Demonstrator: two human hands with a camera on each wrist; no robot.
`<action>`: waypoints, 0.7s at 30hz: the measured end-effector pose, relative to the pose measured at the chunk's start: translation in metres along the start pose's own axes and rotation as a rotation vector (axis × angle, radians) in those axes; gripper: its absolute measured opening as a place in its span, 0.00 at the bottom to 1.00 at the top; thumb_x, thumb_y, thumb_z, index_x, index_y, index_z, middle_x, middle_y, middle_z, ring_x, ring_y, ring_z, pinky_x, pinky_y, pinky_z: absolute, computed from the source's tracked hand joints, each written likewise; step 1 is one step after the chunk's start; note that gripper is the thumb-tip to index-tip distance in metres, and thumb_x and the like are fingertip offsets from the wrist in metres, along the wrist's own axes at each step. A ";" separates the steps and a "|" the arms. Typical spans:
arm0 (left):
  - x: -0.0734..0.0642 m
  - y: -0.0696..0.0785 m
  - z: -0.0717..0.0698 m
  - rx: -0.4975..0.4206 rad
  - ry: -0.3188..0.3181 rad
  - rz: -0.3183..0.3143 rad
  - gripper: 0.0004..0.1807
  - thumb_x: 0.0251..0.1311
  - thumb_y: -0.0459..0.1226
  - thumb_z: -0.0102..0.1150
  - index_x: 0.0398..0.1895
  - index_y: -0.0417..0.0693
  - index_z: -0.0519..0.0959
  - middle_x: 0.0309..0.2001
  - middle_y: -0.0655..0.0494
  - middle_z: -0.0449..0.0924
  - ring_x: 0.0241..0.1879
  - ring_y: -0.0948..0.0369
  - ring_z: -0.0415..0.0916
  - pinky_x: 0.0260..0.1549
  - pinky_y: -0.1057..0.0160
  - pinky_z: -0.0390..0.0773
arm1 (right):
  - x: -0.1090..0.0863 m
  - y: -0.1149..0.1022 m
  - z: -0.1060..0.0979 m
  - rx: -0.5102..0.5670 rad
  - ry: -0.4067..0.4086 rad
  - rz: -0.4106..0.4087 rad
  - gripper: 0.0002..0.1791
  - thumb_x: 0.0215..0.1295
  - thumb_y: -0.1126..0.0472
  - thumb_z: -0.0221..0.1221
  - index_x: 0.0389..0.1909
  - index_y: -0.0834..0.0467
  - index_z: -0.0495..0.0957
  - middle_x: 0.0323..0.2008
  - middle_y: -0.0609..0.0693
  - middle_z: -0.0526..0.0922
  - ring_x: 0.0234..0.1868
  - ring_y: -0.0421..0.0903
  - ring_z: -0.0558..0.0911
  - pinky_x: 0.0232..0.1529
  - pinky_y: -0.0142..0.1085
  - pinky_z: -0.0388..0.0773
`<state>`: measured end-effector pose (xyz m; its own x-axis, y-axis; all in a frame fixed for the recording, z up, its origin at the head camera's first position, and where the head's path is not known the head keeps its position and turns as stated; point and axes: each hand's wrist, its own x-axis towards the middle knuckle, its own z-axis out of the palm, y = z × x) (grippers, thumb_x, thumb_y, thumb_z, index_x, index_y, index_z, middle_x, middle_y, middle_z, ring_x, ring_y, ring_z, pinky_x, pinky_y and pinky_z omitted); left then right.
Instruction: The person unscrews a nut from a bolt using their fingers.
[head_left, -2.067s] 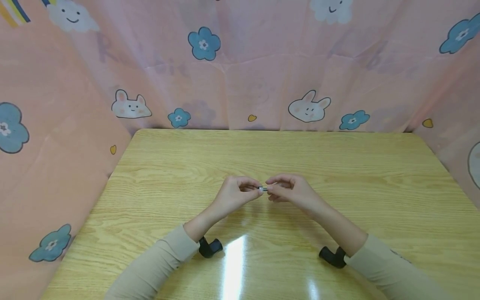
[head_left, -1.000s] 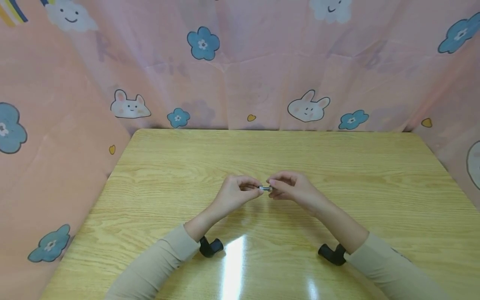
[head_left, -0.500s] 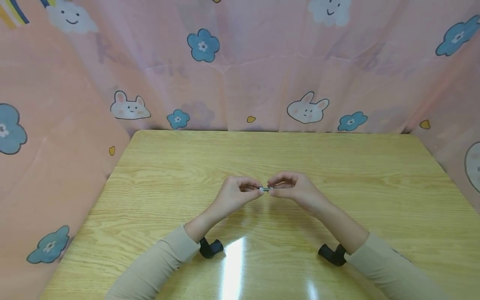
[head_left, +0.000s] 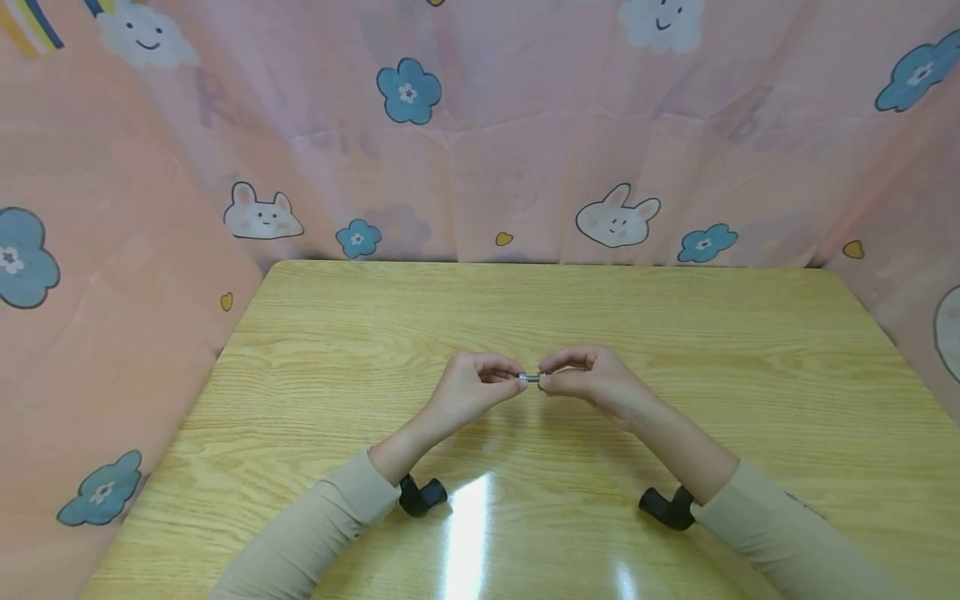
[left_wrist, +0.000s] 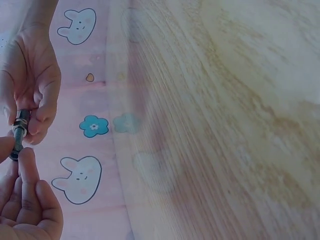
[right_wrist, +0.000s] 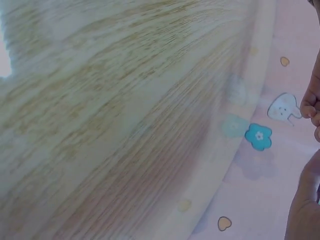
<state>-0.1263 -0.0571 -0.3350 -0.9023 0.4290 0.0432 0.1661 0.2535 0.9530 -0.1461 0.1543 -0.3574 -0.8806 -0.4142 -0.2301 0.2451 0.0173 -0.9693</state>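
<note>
The left hand [head_left: 472, 390] and the right hand [head_left: 592, 382] meet above the middle of the wooden table [head_left: 525, 317], fingertips facing each other. Between them sits a small metal bolt [head_left: 530, 377], lying level, each end pinched between a thumb and forefinger; the other fingers of both hands are curled in. In the left wrist view the bolt [left_wrist: 18, 135] shows a threaded shank and a nut [left_wrist: 21, 121] near one end, with the right hand's fingers [left_wrist: 40, 107] round the nut and the left hand's thumb and finger [left_wrist: 27, 172] gripping the other end. Whether the bolt is being turned cannot be told.

The hands hover clear of the tabletop. Bare wood spreads out from them on every side: a broad stretch beyond the fingertips to the far edge [head_left: 540, 262], wide room outward of each hand to the side edges, and a shorter stretch back toward the person, where the beige sleeves [head_left: 322, 533] come in. A black wrist mount [head_left: 422, 494] sits under the left forearm and another [head_left: 664, 508] under the right, both close to the tabletop.

A pink printed curtain [head_left: 480, 150] stands right at the table's far and side edges, closing it in on three sides. It carries rabbits, blue flowers, clouds and small hearts; faint large letters show in the fabric beyond the left hand, too pale to read. No brand or label can be made out on the bolt.
</note>
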 end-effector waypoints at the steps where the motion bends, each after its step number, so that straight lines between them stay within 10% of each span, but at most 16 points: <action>1: 0.000 0.001 0.000 -0.002 0.001 0.001 0.08 0.58 0.29 0.59 0.38 0.31 0.81 0.37 0.44 0.82 0.35 0.59 0.79 0.36 0.65 0.79 | 0.000 0.000 0.000 -0.021 0.004 -0.009 0.10 0.56 0.69 0.62 0.40 0.64 0.78 0.40 0.52 0.78 0.39 0.43 0.81 0.45 0.35 0.78; 12: -0.001 0.000 0.000 0.009 0.010 0.006 0.09 0.57 0.30 0.60 0.39 0.32 0.81 0.37 0.44 0.82 0.35 0.60 0.79 0.36 0.65 0.79 | 0.002 -0.001 0.002 0.063 -0.019 0.079 0.05 0.66 0.63 0.55 0.35 0.59 0.78 0.26 0.51 0.81 0.26 0.41 0.83 0.32 0.32 0.81; 21: -0.001 -0.001 0.000 -0.003 0.003 0.009 0.08 0.57 0.29 0.60 0.39 0.31 0.81 0.38 0.43 0.82 0.36 0.58 0.80 0.36 0.65 0.79 | 0.000 0.000 0.003 -0.031 -0.025 -0.024 0.08 0.59 0.67 0.60 0.40 0.60 0.77 0.40 0.52 0.78 0.37 0.43 0.81 0.44 0.36 0.78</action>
<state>-0.1262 -0.0580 -0.3359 -0.9020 0.4285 0.0522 0.1726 0.2471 0.9535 -0.1454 0.1519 -0.3571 -0.8757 -0.4374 -0.2045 0.2107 0.0348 -0.9769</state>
